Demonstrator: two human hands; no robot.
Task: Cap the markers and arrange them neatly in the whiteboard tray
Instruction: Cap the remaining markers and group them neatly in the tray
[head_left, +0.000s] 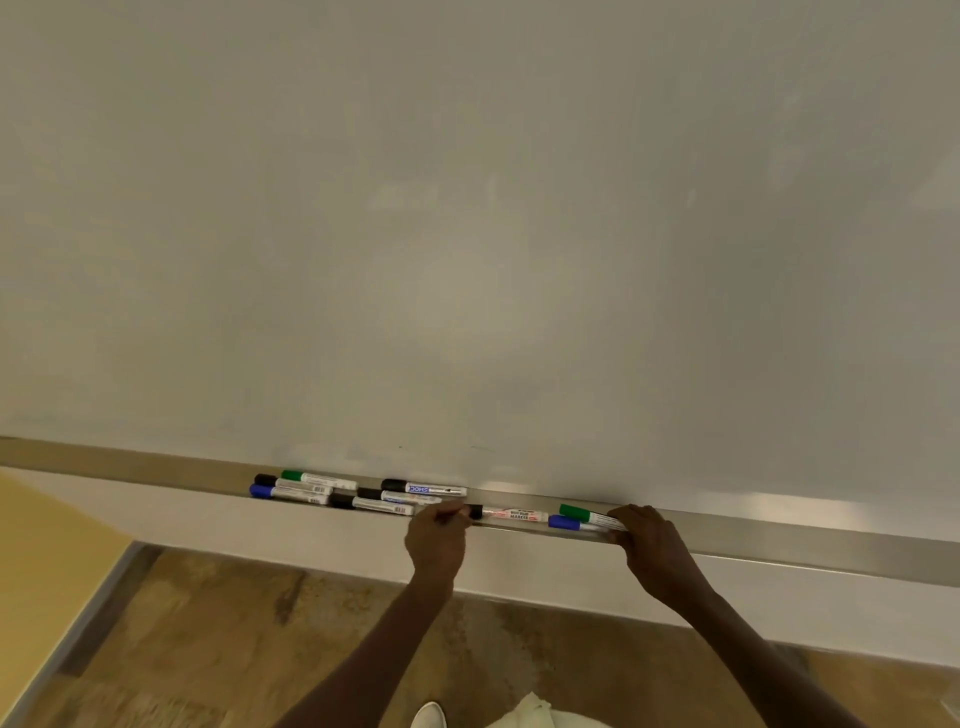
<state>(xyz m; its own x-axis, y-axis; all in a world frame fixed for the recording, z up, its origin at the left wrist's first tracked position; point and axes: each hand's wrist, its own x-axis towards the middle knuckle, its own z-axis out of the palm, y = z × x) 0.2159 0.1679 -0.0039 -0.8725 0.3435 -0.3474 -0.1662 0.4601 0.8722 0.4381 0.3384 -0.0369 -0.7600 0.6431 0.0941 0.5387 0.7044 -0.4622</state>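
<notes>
Several capped markers lie in the metal whiteboard tray (156, 470). At the left sit a green-capped marker (318, 478), a black-capped one (293, 485) and a blue-capped one (288, 494). Further right lie three black-capped markers (423, 488), stacked side by side. My left hand (436, 538) pinches the cap end of a black-capped marker with a red label (511, 514). My right hand (649, 535) rests its fingers on the right ends of a green-capped marker (584, 514) and a blue-capped marker (569, 524), which lie together in the tray.
The blank whiteboard (467, 234) fills the upper view. Below the tray runs a white wall band (311, 540), then a brown mottled floor (234, 634). A yellow surface (36, 545) stands at the left. A white shoe tip (428, 714) shows at the bottom.
</notes>
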